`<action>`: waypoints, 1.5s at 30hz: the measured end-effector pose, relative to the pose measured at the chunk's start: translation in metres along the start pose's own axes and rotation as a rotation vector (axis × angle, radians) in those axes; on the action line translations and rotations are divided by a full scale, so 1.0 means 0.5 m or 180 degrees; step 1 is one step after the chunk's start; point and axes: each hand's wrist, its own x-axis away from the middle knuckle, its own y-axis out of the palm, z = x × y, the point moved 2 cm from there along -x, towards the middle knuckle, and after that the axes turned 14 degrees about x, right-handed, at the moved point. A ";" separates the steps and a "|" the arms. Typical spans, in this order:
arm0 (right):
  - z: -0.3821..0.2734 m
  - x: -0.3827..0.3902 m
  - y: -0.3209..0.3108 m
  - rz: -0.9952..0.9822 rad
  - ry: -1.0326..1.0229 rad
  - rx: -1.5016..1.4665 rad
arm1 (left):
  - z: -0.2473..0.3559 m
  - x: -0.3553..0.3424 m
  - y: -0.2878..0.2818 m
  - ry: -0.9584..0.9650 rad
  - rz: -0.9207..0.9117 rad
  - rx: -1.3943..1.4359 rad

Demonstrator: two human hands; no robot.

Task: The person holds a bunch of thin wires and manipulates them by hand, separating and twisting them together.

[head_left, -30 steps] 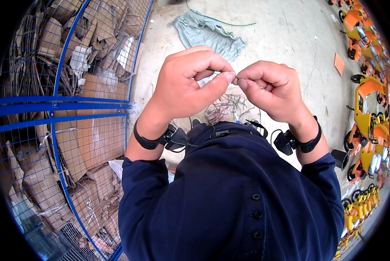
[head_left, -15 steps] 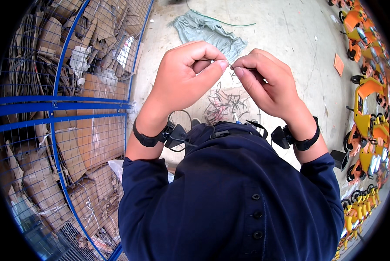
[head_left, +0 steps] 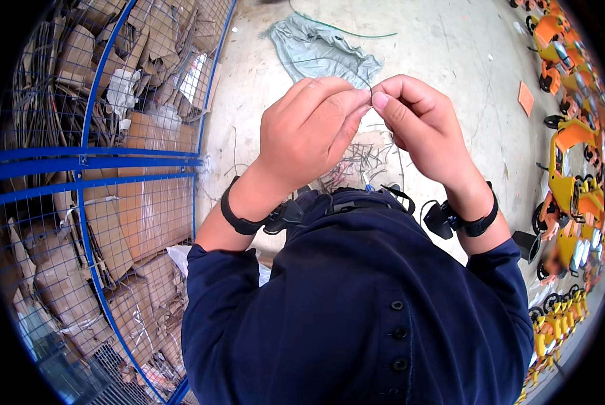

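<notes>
Both hands meet in front of me, above the floor, closed at the fingertips. A thin dark wire loops up from the pinch, with a strand curving over the sack behind. My left hand has its back turned up, and its fingers press together at the wire, partly hiding it. With thumb and forefinger, my right hand pinches the same wire just beside the left fingertips. Beneath the hands, a heap of short dark wire-like pieces lies on the floor, partly covered by the left hand.
On the left stands a blue mesh cage full of flattened cardboard. Ahead lies a crumpled grey-green sack with a green strip. An orange flat piece lies near rows of yellow-and-orange wheeled ride-ons at right.
My left hand has moved right and slightly down and turned its back up. My right hand has shifted slightly. The wire loop now shows above the fingertips.
</notes>
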 end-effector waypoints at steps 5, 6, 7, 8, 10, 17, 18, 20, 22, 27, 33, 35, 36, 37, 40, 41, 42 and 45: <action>-0.007 0.005 0.008 0.0295 -0.0966 0.1184 | -0.004 -0.002 -0.003 0.0377 -0.0016 -0.0412; -0.009 0.005 0.008 0.0289 -0.0992 0.1240 | -0.002 -0.002 -0.004 0.0309 -0.0056 -0.0398; -0.011 0.005 0.007 0.0287 -0.1016 0.1297 | 0.002 -0.003 -0.005 0.0245 -0.0097 -0.0381; -0.012 0.005 0.006 0.0285 -0.1040 0.1353 | 0.004 -0.004 -0.006 0.0180 -0.0138 -0.0365; -0.009 0.003 0.004 0.0298 -0.1218 0.1520 | -0.004 -0.001 0.000 0.0374 -0.0244 -0.0567; -0.001 -0.001 0.003 0.0219 -0.1399 0.1962 | 0.003 0.006 0.013 0.0058 -0.0478 -0.0579; -0.001 -0.001 0.003 0.0194 -0.1369 0.1994 | 0.003 0.006 0.013 0.0030 -0.0509 -0.0586; -0.003 -0.001 0.002 0.0143 -0.1308 0.2057 | 0.005 0.005 0.014 -0.0026 -0.0572 -0.0597; -0.013 0.000 -0.003 -0.0029 -0.1094 0.2176 | 0.007 0.006 0.015 -0.0067 -0.0596 -0.0614; -0.011 0.003 -0.004 -0.0338 -0.0373 0.1125 | 0.007 -0.003 0.008 -0.0283 -0.0426 -0.0376; -0.016 0.000 -0.014 -0.0630 0.0124 0.0064 | 0.018 -0.016 -0.003 -0.0419 -0.0009 -0.0215; -0.020 -0.001 -0.015 -0.0667 0.0211 0.0009 | 0.010 -0.016 -0.002 -0.0334 0.0160 -0.0221; -0.020 -0.002 -0.016 -0.0688 0.0271 0.0027 | 0.008 -0.014 -0.003 -0.0383 0.0177 -0.0217; -0.020 -0.001 -0.018 -0.0707 0.0329 0.0041 | 0.007 -0.012 -0.004 -0.0428 0.0190 -0.0215; -0.021 -0.001 -0.016 -0.0655 0.0347 0.0062 | 0.005 -0.008 -0.007 -0.0518 0.0240 -0.0215; -0.021 -0.001 -0.015 -0.0620 0.0328 0.0066 | 0.005 -0.006 -0.008 -0.0541 0.0258 -0.0217; -0.021 -0.001 -0.015 -0.0612 0.0302 0.0040 | 0.004 -0.005 -0.009 -0.0562 0.0286 -0.0178; -0.014 0.000 -0.018 -0.0489 0.0138 0.0149 | 0.001 -0.003 -0.014 -0.0697 0.0210 0.0062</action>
